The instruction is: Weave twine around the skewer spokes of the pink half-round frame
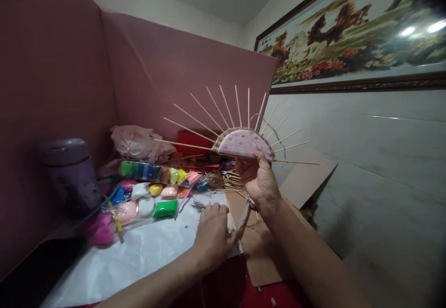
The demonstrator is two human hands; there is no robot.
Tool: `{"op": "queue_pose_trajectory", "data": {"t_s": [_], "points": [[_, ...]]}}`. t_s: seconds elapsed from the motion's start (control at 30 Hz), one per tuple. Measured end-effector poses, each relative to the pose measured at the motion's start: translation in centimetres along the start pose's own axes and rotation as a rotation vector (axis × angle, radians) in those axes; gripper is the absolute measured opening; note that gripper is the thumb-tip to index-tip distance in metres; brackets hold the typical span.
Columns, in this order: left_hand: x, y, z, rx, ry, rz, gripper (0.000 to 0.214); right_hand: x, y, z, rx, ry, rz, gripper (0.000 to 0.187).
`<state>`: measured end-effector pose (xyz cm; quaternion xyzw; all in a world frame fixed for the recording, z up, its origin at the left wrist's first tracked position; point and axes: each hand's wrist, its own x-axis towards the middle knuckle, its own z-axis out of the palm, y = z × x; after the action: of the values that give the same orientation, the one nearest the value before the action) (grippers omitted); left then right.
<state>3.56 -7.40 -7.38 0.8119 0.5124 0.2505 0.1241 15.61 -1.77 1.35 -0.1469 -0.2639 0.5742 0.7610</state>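
My right hand [259, 180] is raised and grips a round pink dotted disc [242, 144] from below. Woven cane runs round the disc's rim, and several thin wooden sticks [205, 113] fan out from it. My left hand [212, 236] rests low on the white paper [139, 257], fingers curled and pinched on a thin cane strand [244, 219] that leads up toward the disc.
Packets of coloured clay [153, 192] lie on the paper by a purple lidded cup [71, 173] and a crumpled pink bag [139, 143]. Cardboard sheets [303, 182] lean at the right by a tiled wall. Pink partitions stand behind and to the left.
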Motion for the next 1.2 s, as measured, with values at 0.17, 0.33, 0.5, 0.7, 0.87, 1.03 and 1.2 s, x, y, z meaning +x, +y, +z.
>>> {"op": "queue_pose_trajectory", "data": {"t_s": [0.17,0.33,0.5,0.7,0.87,1.03,1.2], "points": [[-1.7,-0.8,0.4,0.296,-0.141,0.015,0.021,0.9,-2.0,1.0,-0.009,-0.028,-0.041,0.019],[-1.7,-2.4,0.4,-0.042,-0.179,-0.020,0.010,1.1,-3.3,1.6,-0.060,-0.032,-0.093,0.021],[0.9,-3.1,-2.9,-0.874,-0.303,-0.384,0.021,0.9,-3.4,1.3,-0.072,-0.046,-0.130,0.020],[6.4,-8.4,-9.0,-0.506,0.329,-0.219,0.016,1.0,-3.0,1.1,-0.060,-0.036,-0.142,0.024],[9.7,-10.6,-16.0,0.126,0.710,-0.027,0.022,1.2,-2.7,1.4,-0.016,-0.022,-0.173,0.019],[11.3,-11.9,-17.4,0.133,0.732,-0.008,0.019,1.1,-2.1,1.6,0.003,-0.001,-0.189,0.016],[10.8,-13.7,-13.2,-0.098,0.465,-0.001,0.016,1.1,-0.7,1.1,-0.006,0.006,-0.131,0.018]]}}
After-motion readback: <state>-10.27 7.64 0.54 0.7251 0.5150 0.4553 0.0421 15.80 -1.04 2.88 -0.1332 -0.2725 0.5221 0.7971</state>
